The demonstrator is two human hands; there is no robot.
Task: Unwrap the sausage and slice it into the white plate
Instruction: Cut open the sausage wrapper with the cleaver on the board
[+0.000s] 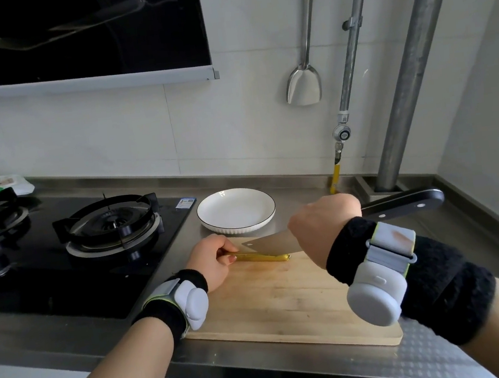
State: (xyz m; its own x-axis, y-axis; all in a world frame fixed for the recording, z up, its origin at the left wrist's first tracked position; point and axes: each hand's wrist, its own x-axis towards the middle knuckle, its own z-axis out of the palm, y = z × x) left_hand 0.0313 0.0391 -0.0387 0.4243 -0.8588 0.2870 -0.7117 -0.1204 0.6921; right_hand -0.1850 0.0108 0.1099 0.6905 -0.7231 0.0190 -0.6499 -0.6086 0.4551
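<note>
A thin sausage (262, 258) in a yellow wrapper lies along the far edge of the wooden cutting board (286, 302). My left hand (211, 261) pinches its left end against the board. My right hand (321, 227) grips a cleaver (270, 244) by its black handle (405, 202), which sticks out to the right. The blade rests just over the sausage's middle and right part. The white plate (236, 209) with a dark rim sits empty just beyond the board.
A black gas hob (70, 240) with two burners fills the steel counter to the left. A metal spatula (304, 80) hangs on the tiled wall, beside two grey pipes (412, 77). A white packet (2, 184) lies at the far left.
</note>
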